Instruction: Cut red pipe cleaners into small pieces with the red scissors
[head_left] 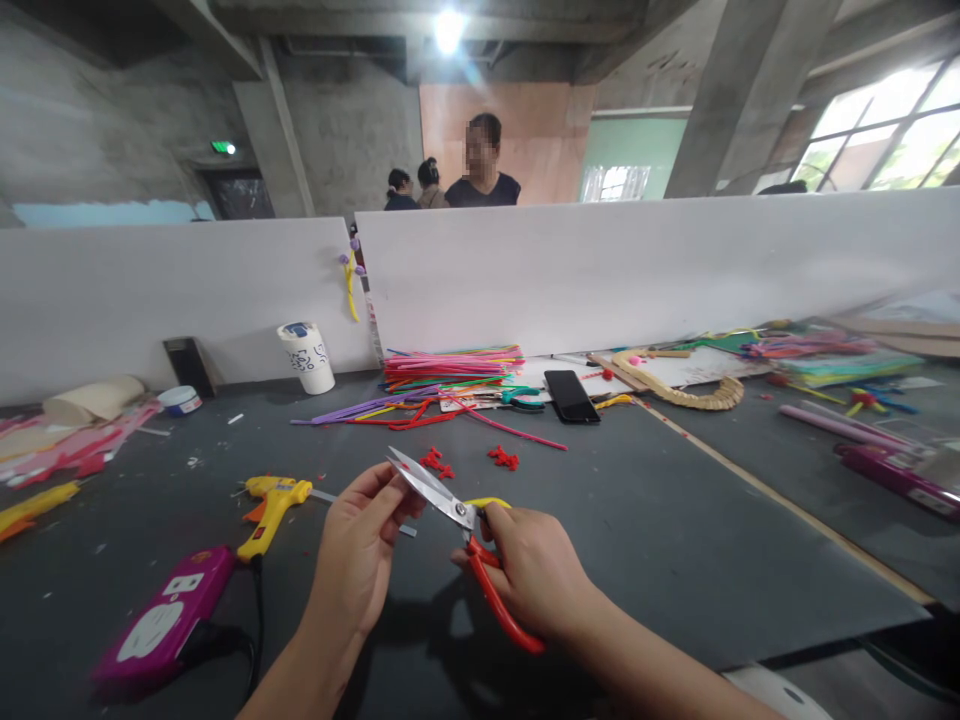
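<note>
My right hand (536, 570) is wrapped round a pair of scissors (431, 490) with red handles, its blades pointing up and left. Beside the blade tips, the fingers of my left hand (364, 540) are pinched together; what they hold is too small or hidden to make out. A bit of yellow pipe cleaner (487, 502) shows by my right fingers, and I cannot tell whether they grip it. Just beyond the blades lie small red twisted pieces (436, 462), with another red piece (503, 458) to the right.
A yellow glue gun (277, 505) and a purple power strip (172, 620) lie at left. Bundled pipe cleaners (454, 370), a phone (571, 397) and a white cup (307, 360) stand or lie farther back. White panels (637, 260) edge the table; a person (484, 185) is behind them.
</note>
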